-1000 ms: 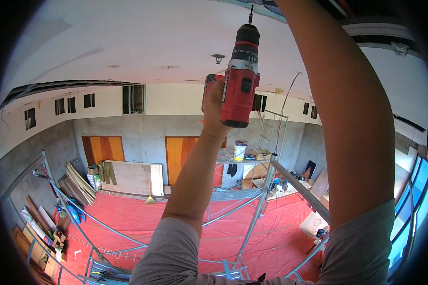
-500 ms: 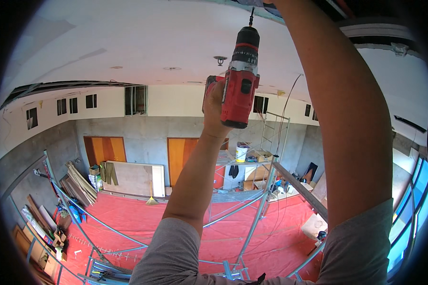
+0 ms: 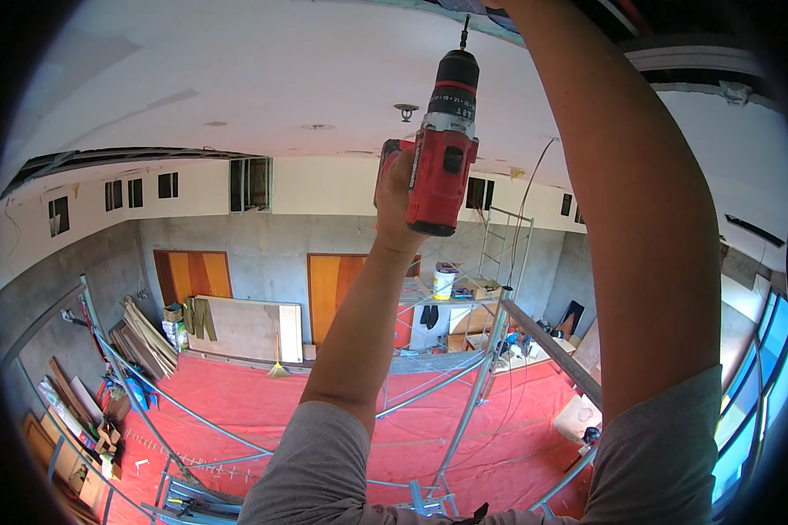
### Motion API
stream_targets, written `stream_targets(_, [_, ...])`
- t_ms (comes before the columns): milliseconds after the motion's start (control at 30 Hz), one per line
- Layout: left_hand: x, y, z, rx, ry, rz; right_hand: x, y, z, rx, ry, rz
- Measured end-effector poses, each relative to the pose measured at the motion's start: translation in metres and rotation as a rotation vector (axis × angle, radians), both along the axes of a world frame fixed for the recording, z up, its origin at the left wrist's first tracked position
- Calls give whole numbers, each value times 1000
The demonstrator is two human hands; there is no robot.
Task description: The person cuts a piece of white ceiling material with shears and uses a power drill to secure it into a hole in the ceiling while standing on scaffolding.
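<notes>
My left hand (image 3: pixel 397 197) is raised and wrapped round the handle of a red and black cordless drill (image 3: pixel 440 171), which points upward. A thin dark bit (image 3: pixel 465 33) sticks up from its chuck, its tip close to the ragged edge of the white ceiling (image 3: pixel 263 79). My right arm (image 3: pixel 648 219) stretches up past the drill on the right. Only a sliver of my right hand (image 3: pixel 496 3) shows at the top border, beside a greyish piece (image 3: pixel 464 5) along the ceiling edge; its fingers are cut off from view.
Metal scaffold rails (image 3: pixel 484 367) surround me. Red sheeting (image 3: pixel 324 429) covers the floor below. A sprinkler head (image 3: pixel 405 112) hangs from the ceiling, left of the drill. Farther back stand another scaffold with a white bucket (image 3: pixel 444 282), leaning boards (image 3: pixel 245 328) and a broom (image 3: pixel 278 368).
The drill's numbered collar has turned slightly. Both arms and the drill body stay almost where they were.
</notes>
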State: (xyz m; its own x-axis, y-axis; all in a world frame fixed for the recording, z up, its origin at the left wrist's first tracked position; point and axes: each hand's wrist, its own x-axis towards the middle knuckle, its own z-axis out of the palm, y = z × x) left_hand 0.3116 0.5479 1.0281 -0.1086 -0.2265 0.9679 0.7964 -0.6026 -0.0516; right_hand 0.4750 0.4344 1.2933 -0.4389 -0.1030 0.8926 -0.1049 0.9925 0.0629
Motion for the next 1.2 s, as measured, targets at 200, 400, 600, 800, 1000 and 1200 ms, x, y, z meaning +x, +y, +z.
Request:
stream_targets(200, [3, 0, 1, -62, -42, -177, 1, -4, -3, 1, -5, -7])
stream_targets(400, [1, 4, 3, -48, -32, -212, 7, -6, -8, 21, -23, 25])
stream_targets(600, [3, 7, 2, -10, -42, -245, 3, -7, -6, 15, -2, -40])
stream_targets(800, [2, 4, 3, -13, -12, -251, 0, -4, -2, 24, 2, -29])
stream_targets(1000, [1, 3, 2, 20, -4, -87, -1, -4, -1, -7, 13, -13])
stream_targets(1200, [-2, -1, 0, -13, 76, -28, -1, -5, -1, -2, -8, -1])
